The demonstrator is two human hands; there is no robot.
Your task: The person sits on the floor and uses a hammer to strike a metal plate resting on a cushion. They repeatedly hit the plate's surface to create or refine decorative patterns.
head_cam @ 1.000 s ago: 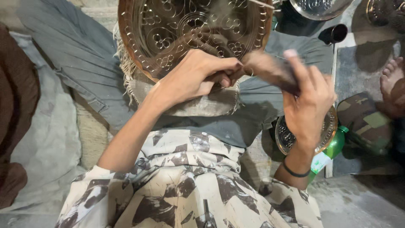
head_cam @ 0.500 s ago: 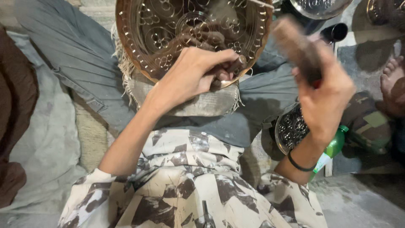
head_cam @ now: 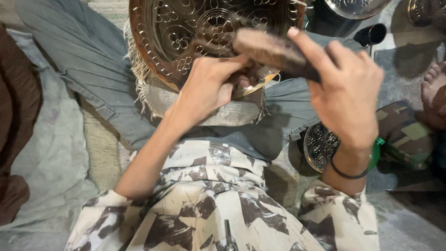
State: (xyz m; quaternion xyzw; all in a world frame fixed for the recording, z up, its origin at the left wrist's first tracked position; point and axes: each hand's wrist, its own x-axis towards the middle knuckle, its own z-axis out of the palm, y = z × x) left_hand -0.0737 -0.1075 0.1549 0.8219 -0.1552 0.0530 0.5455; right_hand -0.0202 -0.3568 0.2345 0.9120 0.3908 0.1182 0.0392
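Observation:
A large round brass plate with engraved floral patterns rests on my lap, on a frayed cloth pad. My left hand presses at the plate's lower rim, fingers closed around a small tool that is mostly hidden. My right hand grips a dark wooden mallet, whose head lies just above the left hand's fingers, over the plate.
A smaller engraved metal plate lies on the floor by my right wrist, next to a green bottle. Another person's bare foot is at the right edge. More metalware and a dark cup sit at the top right.
My right hand lifted the mallet up and to the right, then brought it back down onto the tool in my left hand. The left hand and plate have stayed put.

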